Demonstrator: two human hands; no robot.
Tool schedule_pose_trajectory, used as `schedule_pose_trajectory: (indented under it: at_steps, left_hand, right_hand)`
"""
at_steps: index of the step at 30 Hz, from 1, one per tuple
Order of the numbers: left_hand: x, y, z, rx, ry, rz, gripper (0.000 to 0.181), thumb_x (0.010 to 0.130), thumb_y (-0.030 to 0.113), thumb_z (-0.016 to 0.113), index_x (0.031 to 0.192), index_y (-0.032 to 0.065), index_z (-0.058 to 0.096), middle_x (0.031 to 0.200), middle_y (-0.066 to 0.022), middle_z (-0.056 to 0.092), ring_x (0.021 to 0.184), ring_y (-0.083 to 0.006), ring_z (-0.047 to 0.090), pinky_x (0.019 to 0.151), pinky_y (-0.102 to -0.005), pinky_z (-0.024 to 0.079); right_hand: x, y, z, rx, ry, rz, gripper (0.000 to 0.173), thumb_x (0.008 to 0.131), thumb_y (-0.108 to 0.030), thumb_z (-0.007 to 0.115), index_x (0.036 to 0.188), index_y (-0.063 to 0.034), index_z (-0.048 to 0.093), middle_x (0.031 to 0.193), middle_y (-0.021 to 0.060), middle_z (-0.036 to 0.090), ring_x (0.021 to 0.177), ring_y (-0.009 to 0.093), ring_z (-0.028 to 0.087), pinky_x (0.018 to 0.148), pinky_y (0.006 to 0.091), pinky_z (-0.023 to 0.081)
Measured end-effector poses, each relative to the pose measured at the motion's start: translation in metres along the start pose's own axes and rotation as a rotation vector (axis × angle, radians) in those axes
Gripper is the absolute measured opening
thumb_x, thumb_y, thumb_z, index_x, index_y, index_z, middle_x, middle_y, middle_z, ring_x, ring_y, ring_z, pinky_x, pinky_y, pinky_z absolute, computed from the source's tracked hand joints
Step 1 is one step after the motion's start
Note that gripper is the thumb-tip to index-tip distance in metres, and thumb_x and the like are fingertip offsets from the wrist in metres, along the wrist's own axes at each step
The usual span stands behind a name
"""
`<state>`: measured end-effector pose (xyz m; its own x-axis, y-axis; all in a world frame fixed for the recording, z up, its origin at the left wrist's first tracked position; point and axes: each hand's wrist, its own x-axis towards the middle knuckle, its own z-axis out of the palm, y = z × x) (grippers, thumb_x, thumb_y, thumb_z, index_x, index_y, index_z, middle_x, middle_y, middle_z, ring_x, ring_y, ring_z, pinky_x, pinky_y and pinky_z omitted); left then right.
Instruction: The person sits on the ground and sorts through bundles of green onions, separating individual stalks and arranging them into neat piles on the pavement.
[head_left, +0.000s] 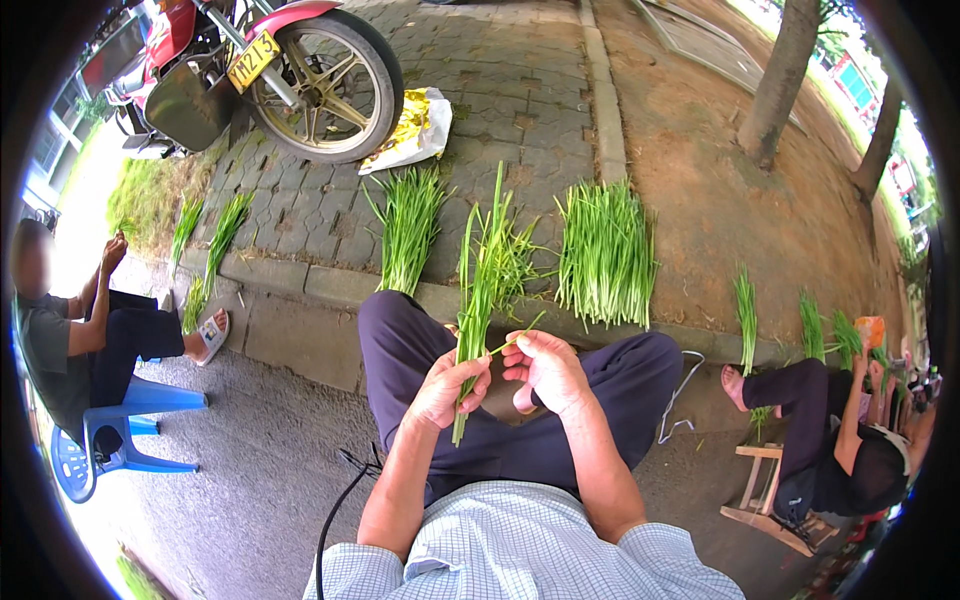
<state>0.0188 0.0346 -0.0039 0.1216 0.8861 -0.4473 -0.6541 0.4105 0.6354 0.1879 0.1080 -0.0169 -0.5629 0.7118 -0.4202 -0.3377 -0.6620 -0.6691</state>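
A slim bunch of long green leaves, likely garlic chives (478, 277), stands upright in my left hand (452, 385), its pale cut ends poking out below the fist. My right hand (551, 367) pinches a single thin blade (517, 335) between thumb and forefinger, just right of the bunch. Beyond my knees, a thick pile of chives (606, 251) lies on the kerb edge to the right. Another bundle (410, 229) rests on the paving to the left. Between them, partly behind the held bunch, is a loose heap of yellowish trimmings (516, 259).
A parked red motorcycle (330, 82) has its front wheel by a gold-and-white foil sheet (420, 127). At left, a person sits on a blue plastic chair (124, 431). Another person sits at right on a wooden stool (776, 517). A stone kerb (337, 289) crosses ahead; tree trunks (780, 82) stand beyond.
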Motion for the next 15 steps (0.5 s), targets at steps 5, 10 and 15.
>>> schedule_pose_trajectory:
  at_steps: [5, 10, 15]
  left_hand:
    - [-0.003, 0.003, 0.005, 0.06, 0.072, 0.019, 0.014, 0.088, 0.017, 0.06, 0.09, 0.0075, 0.051, 0.059, -0.0014, 0.05, 0.037, -0.0069, 0.038, 0.033, -0.0203, 0.026]
    - [-0.005, 0.005, 0.007, 0.154, 0.121, 0.021, 0.014, 0.088, 0.017, 0.06, 0.091, 0.0078, 0.051, 0.059, -0.0003, 0.05, 0.037, -0.0058, 0.038, 0.033, -0.0194, 0.025]
    - [-0.006, 0.006, 0.006, 0.206, 0.099, 0.018, 0.015, 0.087, 0.013, 0.058, 0.098, 0.0056, 0.052, 0.06, -0.0005, 0.049, 0.038, -0.0053, 0.038, 0.033, -0.0194, 0.025]
  right_hand:
    - [0.005, 0.001, -0.012, -0.168, 0.094, 0.034, 0.025, 0.093, -0.024, 0.058, 0.099, -0.0007, 0.064, 0.086, 0.0047, 0.064, 0.075, 0.012, 0.06, 0.065, 0.0259, 0.052]
    - [0.004, 0.0, -0.007, -0.685, 0.179, -0.228, 0.025, 0.092, -0.02, 0.058, 0.105, 0.0008, 0.064, 0.093, 0.0065, 0.064, 0.076, 0.009, 0.06, 0.064, 0.0225, 0.051]
    - [0.0, -0.003, 0.015, -0.627, -0.174, -0.24, 0.033, 0.093, -0.018, 0.056, 0.122, -0.0017, 0.055, 0.101, 0.0058, 0.064, 0.073, 0.009, 0.059, 0.064, 0.0225, 0.049]
